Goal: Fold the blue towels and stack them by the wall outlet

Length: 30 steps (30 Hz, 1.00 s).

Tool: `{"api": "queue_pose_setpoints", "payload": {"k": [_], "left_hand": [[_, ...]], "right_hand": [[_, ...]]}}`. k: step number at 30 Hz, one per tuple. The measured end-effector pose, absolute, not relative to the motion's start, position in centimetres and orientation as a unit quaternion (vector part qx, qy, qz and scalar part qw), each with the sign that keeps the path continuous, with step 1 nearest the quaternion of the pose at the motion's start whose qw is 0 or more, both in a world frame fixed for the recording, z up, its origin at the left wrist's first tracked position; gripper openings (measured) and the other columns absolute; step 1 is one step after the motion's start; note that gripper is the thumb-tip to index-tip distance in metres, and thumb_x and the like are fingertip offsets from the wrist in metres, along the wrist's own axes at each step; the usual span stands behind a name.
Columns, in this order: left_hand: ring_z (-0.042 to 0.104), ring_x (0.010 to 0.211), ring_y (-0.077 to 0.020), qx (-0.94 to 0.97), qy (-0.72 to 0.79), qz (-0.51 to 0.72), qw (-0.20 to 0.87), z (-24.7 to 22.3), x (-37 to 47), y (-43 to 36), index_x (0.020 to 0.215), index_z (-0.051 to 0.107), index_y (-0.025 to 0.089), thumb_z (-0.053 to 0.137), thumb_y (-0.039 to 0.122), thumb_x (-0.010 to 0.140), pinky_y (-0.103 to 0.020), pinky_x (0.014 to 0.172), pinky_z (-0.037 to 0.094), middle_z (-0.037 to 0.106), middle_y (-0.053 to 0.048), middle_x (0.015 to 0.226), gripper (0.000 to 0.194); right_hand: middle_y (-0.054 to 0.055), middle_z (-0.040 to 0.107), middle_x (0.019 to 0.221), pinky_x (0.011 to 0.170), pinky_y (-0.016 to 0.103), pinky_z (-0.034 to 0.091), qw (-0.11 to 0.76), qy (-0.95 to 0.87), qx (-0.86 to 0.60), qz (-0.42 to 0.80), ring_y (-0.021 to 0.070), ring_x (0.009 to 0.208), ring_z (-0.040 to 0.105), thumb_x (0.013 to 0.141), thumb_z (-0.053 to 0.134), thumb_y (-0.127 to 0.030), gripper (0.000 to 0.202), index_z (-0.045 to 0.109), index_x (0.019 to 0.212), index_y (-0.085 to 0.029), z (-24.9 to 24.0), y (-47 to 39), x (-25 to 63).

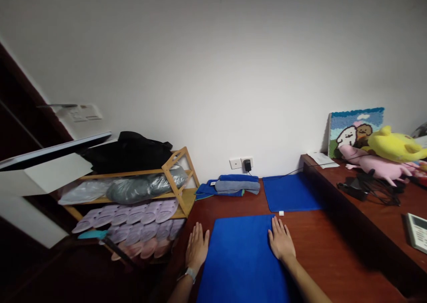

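A blue cloth [245, 258] lies spread flat on the reddish-brown wooden table in front of me. My left hand [197, 245] rests just beside its left edge, fingers stretched out, a watch on the wrist. Over the cloth's far right corner and edge lies my right hand [281, 240], flat with the fingers extended. Neither hand grips anything. A second blue cloth [292, 193] with a small white tag is laid out farther back on the right. Rolled or folded blue and grey cloths [237, 186] are at the back by the wall.
At left stands a wooden rack [183, 196] with lilac slippers [147, 212] and a black bag [130, 154]. A raised desk [370, 214] on the right bears plush toys [380, 163], a dog picture [355, 127], cables and a calculator [418, 232]. A charger [247, 165] is plugged into the wall.
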<state>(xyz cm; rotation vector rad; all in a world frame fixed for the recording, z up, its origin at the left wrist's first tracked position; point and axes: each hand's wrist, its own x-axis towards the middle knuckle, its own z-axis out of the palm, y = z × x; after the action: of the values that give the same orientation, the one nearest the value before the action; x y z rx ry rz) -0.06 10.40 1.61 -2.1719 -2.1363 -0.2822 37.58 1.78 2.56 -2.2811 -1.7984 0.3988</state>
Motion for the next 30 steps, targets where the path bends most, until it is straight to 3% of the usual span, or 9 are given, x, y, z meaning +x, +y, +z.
{"api": "queue_pose_setpoints", "payload": {"k": [6, 9, 12, 15, 23, 30], "left_hand": [[0.025, 0.155, -0.0248, -0.831, -0.538, -0.140, 0.019, 4.5, 11.1, 9.1, 0.161, 0.030, 0.017, 0.017, 0.050, 0.107, -0.045, 0.128, 0.022, 0.034, -0.008, 0.166, 0.065], [0.022, 0.156, -0.0219, -0.905, -0.407, -0.119, -0.028, 3.9, 19.4, 7.7, 0.163, 0.024, 0.024, 0.018, 0.050, 0.107, -0.045, 0.129, 0.019, 0.027, -0.003, 0.169, 0.062], [0.024, 0.156, -0.0223, -0.900, -0.414, -0.120, -0.070, 2.4, 23.6, 7.1, 0.162, 0.027, 0.025, 0.013, 0.052, 0.106, -0.047, 0.128, 0.020, 0.030, -0.004, 0.168, 0.063], [0.023, 0.156, -0.0229, -0.876, -0.461, -0.109, -0.088, 1.8, 22.3, 7.7, 0.161, 0.030, 0.026, 0.011, 0.056, 0.105, -0.048, 0.128, 0.019, 0.030, -0.004, 0.167, 0.066], [0.021, 0.156, -0.0253, -0.781, -0.620, -0.066, -0.032, 3.0, 9.0, 10.5, 0.161, 0.031, 0.019, 0.014, 0.060, 0.104, -0.048, 0.127, 0.018, 0.027, -0.007, 0.168, 0.072], [0.023, 0.155, -0.0266, -0.777, -0.623, -0.086, 0.001, 2.1, 8.2, 10.2, 0.160, 0.033, 0.019, 0.015, 0.062, 0.103, -0.050, 0.126, 0.023, 0.029, -0.008, 0.167, 0.074]], "right_hand": [[0.001, 0.013, 0.170, 0.129, 0.040, 0.006, 0.116, -0.608, -0.774, 0.132, 0.0191, 0.158, 0.009, 0.101, 0.011, -0.048, 0.071, 0.014, 0.162, -0.012, 1.9, 1.9, 37.6], [0.002, 0.014, 0.170, 0.128, 0.040, 0.006, 0.105, -0.612, -0.774, 0.122, 0.0196, 0.158, 0.009, 0.101, 0.013, -0.046, 0.070, 0.017, 0.162, -0.012, 1.6, 2.0, 37.7], [0.002, 0.014, 0.170, 0.128, 0.040, 0.005, 0.095, -0.621, -0.769, 0.118, 0.0203, 0.158, 0.009, 0.100, 0.014, -0.045, 0.070, 0.018, 0.162, -0.012, 1.5, 2.1, 37.8], [0.002, 0.014, 0.170, 0.128, 0.040, 0.006, 0.097, -0.616, -0.772, 0.123, 0.0206, 0.158, 0.008, 0.101, 0.013, -0.046, 0.071, 0.017, 0.162, -0.012, 1.9, 2.1, 37.7], [-0.001, 0.010, 0.171, 0.129, 0.039, 0.006, 0.086, -0.609, -0.777, 0.132, 0.0186, 0.158, 0.006, 0.101, 0.006, -0.051, 0.072, 0.011, 0.162, -0.013, 2.7, 1.8, 37.5], [0.000, 0.010, 0.171, 0.129, 0.041, 0.007, 0.076, -0.593, -0.788, 0.148, 0.0194, 0.158, 0.007, 0.101, 0.006, -0.053, 0.074, 0.011, 0.162, -0.012, 2.9, 2.6, 37.2]]}}
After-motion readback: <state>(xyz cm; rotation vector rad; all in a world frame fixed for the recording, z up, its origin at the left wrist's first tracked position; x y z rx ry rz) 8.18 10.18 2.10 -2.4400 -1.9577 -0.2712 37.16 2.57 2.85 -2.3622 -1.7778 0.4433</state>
